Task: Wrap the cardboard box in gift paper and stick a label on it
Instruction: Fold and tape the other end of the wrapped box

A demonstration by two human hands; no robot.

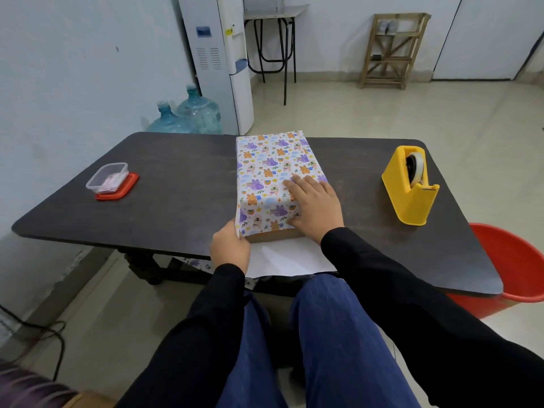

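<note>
The cardboard box (279,235) lies in the middle of the dark table (182,184), covered on top by gift paper (269,166) printed with purple and orange animals. A strip of bare cardboard shows along its near bottom edge. My right hand (313,203) lies flat on the near right part of the box, fingers straight, thumb over the near face. My left hand (229,245) pinches the paper's edge at the near left corner. The paper's white underside (290,259) spreads toward me over the table edge.
A yellow tape dispenser (412,187) stands at the right of the table. A clear plastic tub on a red lid (110,181) sits at the left. A red bucket (515,266) stands on the floor beyond the table's right corner. Water bottles (188,116) are behind.
</note>
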